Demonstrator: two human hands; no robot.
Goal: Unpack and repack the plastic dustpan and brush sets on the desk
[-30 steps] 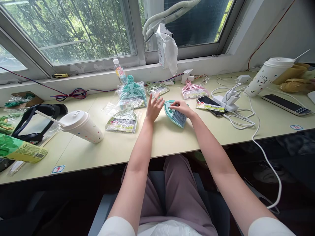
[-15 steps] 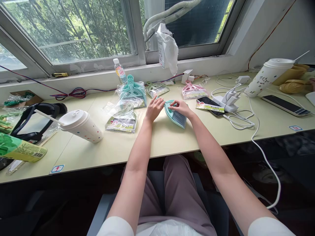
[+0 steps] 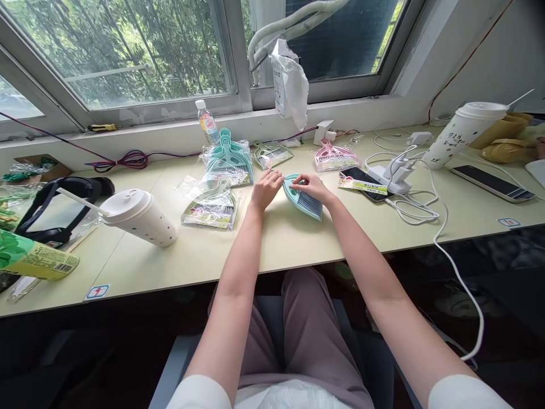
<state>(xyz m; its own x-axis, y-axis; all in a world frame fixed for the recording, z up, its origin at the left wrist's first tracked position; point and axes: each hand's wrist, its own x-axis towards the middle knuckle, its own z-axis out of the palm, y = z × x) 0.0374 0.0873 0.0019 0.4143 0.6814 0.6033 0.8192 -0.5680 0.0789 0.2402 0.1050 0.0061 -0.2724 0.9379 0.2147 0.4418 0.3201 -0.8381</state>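
While the right hand point(image 3: 312, 187) is gripping the teal dustpan-and-brush set point(image 3: 292, 193), its fingers are bending inward and closing on the upper part, near the handle end; exactly which piece the fingertips are pinching, cannot tell. Grey bristles are facing the near right. The set is sitting over the middle of the table point(image 3: 298, 250), straight ahead of the person; whether its lower edge is touching the surface is unclear. The left hand point(image 3: 267, 190) is lying palm down at the handle end, fingers fairly straight and pointing away; whether they are gripping the handle, cannot tell.

Beyond the left hand, a wrapped stack of teal dustpans point(image 3: 230, 156) is lying in clear plastic, with a capped bottle point(image 3: 208, 125) standing just behind. Nearer, to the left of that hand, a wrapped pale green set point(image 3: 210, 210) is resting flat. Between the stack and a pink set point(image 3: 335, 156), an olive-green set point(image 3: 272, 154) is lying farther back.

Right of the right hand, a printed card point(image 3: 361, 183) is lying across a black phone point(image 3: 356, 171), close to white chargers and cables point(image 3: 398, 176). Farther left, a white lidded cup point(image 3: 138, 218) with a straw is standing near the front edge.
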